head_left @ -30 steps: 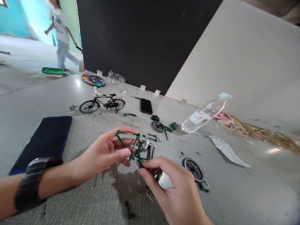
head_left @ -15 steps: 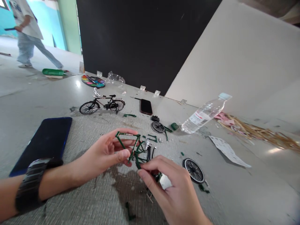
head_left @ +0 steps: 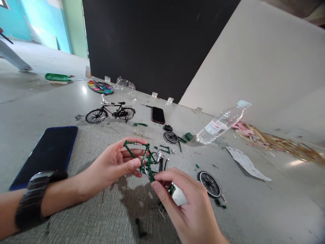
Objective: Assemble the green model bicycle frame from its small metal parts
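Note:
My left hand (head_left: 119,159) pinches a small green model bicycle frame (head_left: 135,145) between thumb and fingers. Against the lower end of that frame, my right hand (head_left: 188,196) grips a slim dark green part (head_left: 150,174) between thumb and forefinger; its far end is hidden by the fingers. Silver handlebars (head_left: 159,155) and more green pieces lie just beyond the hands. A spoked wheel (head_left: 209,184) rests right of my right hand, and another wheel (head_left: 171,137) lies farther back. A small green bracket (head_left: 140,229) lies below the hands.
A finished black model bicycle (head_left: 110,112) stands at the back left. A blue-edged tablet (head_left: 47,156) is beside my left wrist. Farther back are a phone (head_left: 158,115), a paint palette (head_left: 101,87), a tilted water bottle (head_left: 222,123) and a paper sheet (head_left: 247,163). Someone's leg (head_left: 15,56) shows far left.
The frame in my left hand has shifted slightly left and tilted, and the green part in my right hand shows more. The person at the far left has walked mostly out of view.

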